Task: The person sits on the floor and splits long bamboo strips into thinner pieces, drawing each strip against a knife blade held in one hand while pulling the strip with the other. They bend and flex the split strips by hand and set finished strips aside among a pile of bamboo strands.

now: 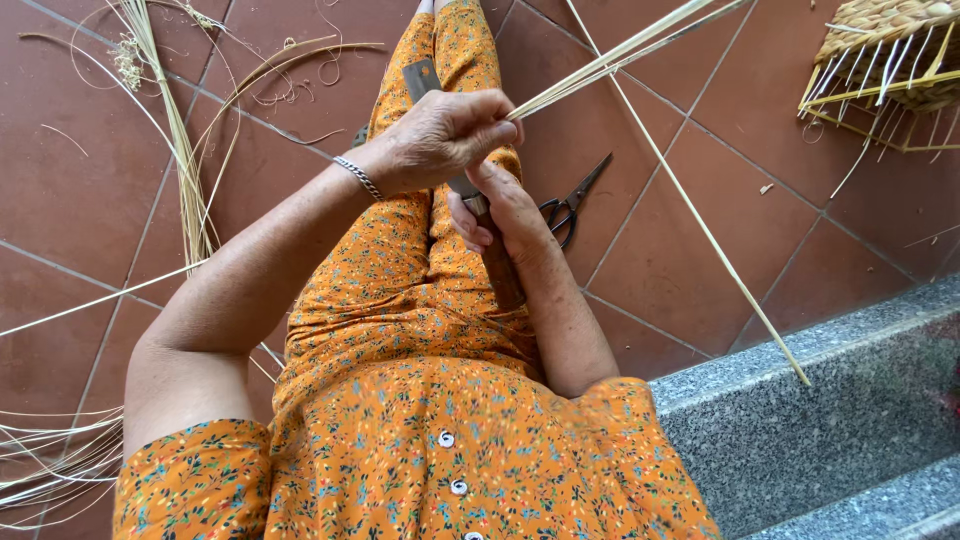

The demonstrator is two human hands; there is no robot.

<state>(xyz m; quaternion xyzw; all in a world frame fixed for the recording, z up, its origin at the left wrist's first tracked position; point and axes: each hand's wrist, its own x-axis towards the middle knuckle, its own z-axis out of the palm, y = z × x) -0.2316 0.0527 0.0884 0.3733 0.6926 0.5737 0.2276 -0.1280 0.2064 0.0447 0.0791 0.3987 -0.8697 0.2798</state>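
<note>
While our left hand [445, 135] pinches strips [620, 60], right hand [500, 215] grips knife [470, 200]; blade beside fingers, a slip risks cutting us.

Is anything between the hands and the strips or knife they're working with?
Nothing visible. The left hand already pinches the pale strips, and the right hand grips the knife directly beneath them.

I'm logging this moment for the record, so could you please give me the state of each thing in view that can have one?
Left hand: closed on the thin pale strips.
Pale strips: pinched together, running up to the right.
Right hand: gripping the knife handle.
Knife: held, blade pointing away over the legs.
Scissors: lying on the floor tiles, slightly open.
Woven basket: unfinished, loose strip ends hanging.
</note>
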